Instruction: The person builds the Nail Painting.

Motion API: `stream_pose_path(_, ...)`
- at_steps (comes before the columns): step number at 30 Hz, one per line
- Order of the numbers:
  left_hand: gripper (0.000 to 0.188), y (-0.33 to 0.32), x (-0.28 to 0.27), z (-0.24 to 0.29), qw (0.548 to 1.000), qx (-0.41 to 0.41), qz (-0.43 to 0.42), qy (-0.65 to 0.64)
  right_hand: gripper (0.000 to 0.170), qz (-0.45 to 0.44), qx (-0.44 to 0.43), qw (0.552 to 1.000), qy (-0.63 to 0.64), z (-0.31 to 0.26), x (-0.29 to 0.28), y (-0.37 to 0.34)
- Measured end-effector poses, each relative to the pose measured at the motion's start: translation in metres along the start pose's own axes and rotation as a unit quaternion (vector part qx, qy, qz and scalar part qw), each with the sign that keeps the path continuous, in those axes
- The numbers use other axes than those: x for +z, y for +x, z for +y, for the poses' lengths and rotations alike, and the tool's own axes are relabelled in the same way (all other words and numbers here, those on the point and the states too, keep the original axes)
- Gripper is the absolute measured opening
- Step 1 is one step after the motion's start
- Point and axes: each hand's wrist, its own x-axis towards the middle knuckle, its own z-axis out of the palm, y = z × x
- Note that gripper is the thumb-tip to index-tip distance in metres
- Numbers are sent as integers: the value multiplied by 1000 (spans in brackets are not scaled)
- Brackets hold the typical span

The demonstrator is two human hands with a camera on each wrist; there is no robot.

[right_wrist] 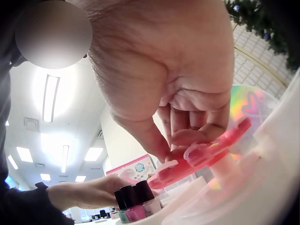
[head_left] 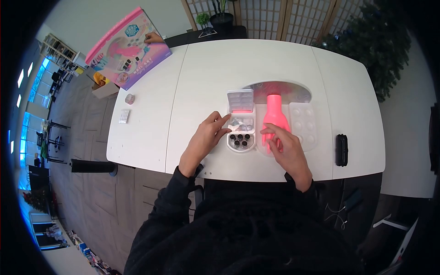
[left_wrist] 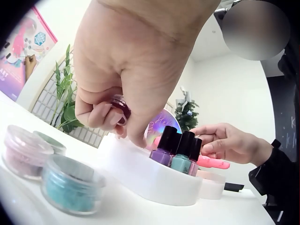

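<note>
My left hand (head_left: 205,140) holds a small dark red jar (left_wrist: 121,106) in its curled fingers, above a white organizer (left_wrist: 140,176) with its lid raised. Black-capped polish bottles (head_left: 240,140) stand in the organizer's front section; purple and teal ones show in the left wrist view. A pink model hand (head_left: 274,110) lies on the clear tray to the right. My right hand (head_left: 288,153) rests loosely over its fingers (right_wrist: 211,152), with thumb and fingers bent and apart. Whether the right fingertips press on it is hard to tell.
Jars of pink and teal powder (left_wrist: 71,185) stand near the left wrist. A shiny half-round panel (head_left: 295,91) rises behind the model hand. On the table are a colourful box (head_left: 130,50), a small jar (head_left: 130,98), a white piece (head_left: 124,116) and a black case (head_left: 341,150).
</note>
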Motion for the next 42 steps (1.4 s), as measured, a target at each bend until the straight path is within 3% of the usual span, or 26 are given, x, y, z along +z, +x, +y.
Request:
stream_pose_path(6, 52, -3, 2, -2, 1000, 17, 13, 16, 49, 2, -18, 1000, -14, 3, 1, 0)
stream_pose_path(9, 55, -5, -16, 13, 999, -15, 13, 48, 50, 17, 19, 1000, -12, -5, 1, -1)
stream_pose_path(11, 56, -9, -28, 20, 998, -52, 28, 4, 51, 47, 0, 999, -1, -6, 2, -2)
stream_pose_path(15, 53, -24, -36, -14, 998, -14, 62, 13, 51, 98, -53, 994, -9, -7, 3, -3)
stream_pose_path(17, 52, -30, -43, -30, 997, 2, 39, 62, 51, 89, -55, 994, -11, -12, 2, -5)
stream_pose_path(22, 40, -54, -53, -45, 993, -112, 33, 3, 47, 75, -72, 994, -24, -16, 1, -11)
stream_pose_path(25, 46, -63, -50, -51, 996, -68, 58, 8, 49, 72, -64, 995, -24, -18, 0, -14)
stream_pose_path(28, 43, -66, -47, -50, 996, -44, 81, -14, 38, 73, -82, 994, -25, -19, 2, -16)
stream_pose_path(33, 41, -63, -46, -52, 993, -69, 86, -39, 29, 53, -74, 996, -9, -22, 3, -23)
stream_pose_path(38, 36, -56, -50, -13, 978, -39, 123, -167, 29, 38, -89, 995, -27, -23, 9, -22)
stream_pose_path(42, 38, -52, -54, 16, 985, 35, 108, -128, 31, -4, -110, 994, -16, -27, 31, -21)
